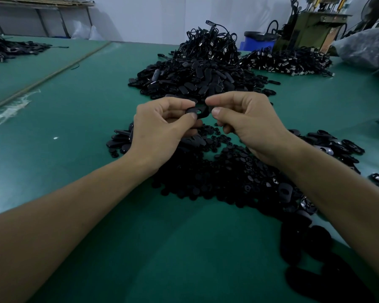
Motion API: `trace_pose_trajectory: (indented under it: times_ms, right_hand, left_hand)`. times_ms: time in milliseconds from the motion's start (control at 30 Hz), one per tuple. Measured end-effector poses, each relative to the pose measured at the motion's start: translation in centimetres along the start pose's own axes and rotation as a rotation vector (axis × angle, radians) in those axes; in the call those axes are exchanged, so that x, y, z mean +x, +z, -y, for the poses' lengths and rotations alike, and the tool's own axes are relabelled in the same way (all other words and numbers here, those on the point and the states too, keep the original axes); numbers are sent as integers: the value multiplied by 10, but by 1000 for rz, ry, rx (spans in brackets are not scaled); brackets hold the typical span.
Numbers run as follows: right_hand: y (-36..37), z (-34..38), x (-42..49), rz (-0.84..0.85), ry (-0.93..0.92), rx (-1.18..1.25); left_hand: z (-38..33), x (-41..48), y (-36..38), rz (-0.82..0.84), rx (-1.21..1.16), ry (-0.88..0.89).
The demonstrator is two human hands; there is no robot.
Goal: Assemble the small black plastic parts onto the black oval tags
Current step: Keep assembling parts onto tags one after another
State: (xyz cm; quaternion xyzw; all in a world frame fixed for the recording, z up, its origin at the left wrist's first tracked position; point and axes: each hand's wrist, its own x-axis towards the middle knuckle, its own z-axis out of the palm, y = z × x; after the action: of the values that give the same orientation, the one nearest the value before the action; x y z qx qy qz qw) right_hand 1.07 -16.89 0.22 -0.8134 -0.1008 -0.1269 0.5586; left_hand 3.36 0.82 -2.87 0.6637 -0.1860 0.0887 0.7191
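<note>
Forearms reach over the near pile of small parts (217,176); left hand (160,130) and right hand (247,125) pinch one oval tag (198,110) above the bench (74,132). Pressed askew, a part could slip from the fingers (219,111) into that pile

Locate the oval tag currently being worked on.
Head view, centre: the oval tag is pinched between the left hand and right hand, held above the small-parts pile, with the big tag heap just beyond.

I am pinching the left end of the oval tag (197,111) with my left hand (162,126), my right hand (247,123) pinching its right end, both forearms reaching toward it
</note>
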Motion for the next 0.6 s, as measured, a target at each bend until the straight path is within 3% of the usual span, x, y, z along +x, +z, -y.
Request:
trace_pose_trajectory:
  times_ms: [333, 600]
  right_hand:
    - [2, 5, -2, -41, -15, 22]
    - [5, 9, -5, -61, -82, -117]
  left_hand:
    - [0, 1, -1, -38, 30, -2]
    - [-2, -3, 3, -11, 71, 54]
